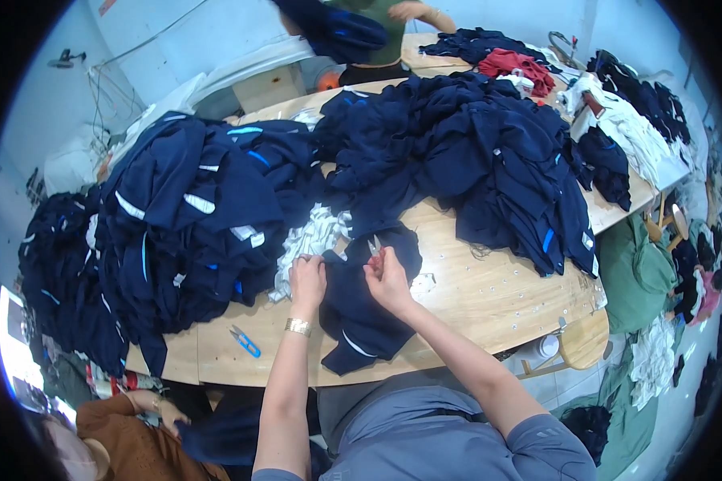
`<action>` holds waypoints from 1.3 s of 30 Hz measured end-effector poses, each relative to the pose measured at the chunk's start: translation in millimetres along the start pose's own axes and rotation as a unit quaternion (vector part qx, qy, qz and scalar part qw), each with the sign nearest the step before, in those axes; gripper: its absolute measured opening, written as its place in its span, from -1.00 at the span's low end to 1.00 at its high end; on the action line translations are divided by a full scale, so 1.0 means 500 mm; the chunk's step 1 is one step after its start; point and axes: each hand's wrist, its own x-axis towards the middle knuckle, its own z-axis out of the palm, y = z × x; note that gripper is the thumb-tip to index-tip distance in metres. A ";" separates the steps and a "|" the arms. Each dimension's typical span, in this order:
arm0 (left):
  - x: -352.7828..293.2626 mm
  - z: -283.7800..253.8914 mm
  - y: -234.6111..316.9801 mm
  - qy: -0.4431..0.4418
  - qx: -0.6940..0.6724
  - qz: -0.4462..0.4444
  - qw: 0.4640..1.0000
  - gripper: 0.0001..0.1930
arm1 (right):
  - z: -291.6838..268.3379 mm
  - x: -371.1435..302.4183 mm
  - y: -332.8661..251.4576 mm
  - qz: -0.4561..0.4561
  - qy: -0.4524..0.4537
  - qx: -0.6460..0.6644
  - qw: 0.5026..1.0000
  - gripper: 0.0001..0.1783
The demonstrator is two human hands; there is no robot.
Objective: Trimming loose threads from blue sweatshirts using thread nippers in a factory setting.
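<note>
A dark navy garment (pixel 361 309) lies on the wooden table in front of me, with a white strip along its lower edge. My left hand (pixel 307 280) pinches its left edge, beside a heap of white fabric labels or scraps (pixel 317 232). In my right hand (pixel 388 282) is a pair of small thread snips (pixel 375 247) with reddish handles, blades pointing away from me over the garment. The fingers partly hide the handles. Blue-handled thread snips (pixel 245 342) rest on the table to the left of my left forearm.
Large heaps of navy garments rise on the left (pixel 192 216) and at the back right (pixel 489 152). Across the wooden table (pixel 489 297) a person handles dark cloth (pixel 337 32); another person in brown (pixel 140 433) sits at lower left. A wooden stool (pixel 583 341) stands at right.
</note>
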 end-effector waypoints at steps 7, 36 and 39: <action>0.082 -0.179 0.134 -0.217 -0.642 -0.068 0.732 -0.88 | -0.039 0.069 -0.086 -0.035 0.038 -0.089 0.995 -0.60; 0.192 -0.505 0.097 0.253 -0.202 0.160 0.932 -0.67 | -0.118 0.148 -0.311 -0.060 -0.409 0.342 0.844 -0.71; 0.212 -0.510 0.099 0.183 -0.271 0.206 0.922 -0.69 | -0.171 0.161 -0.281 -0.023 -0.406 0.334 0.850 -0.65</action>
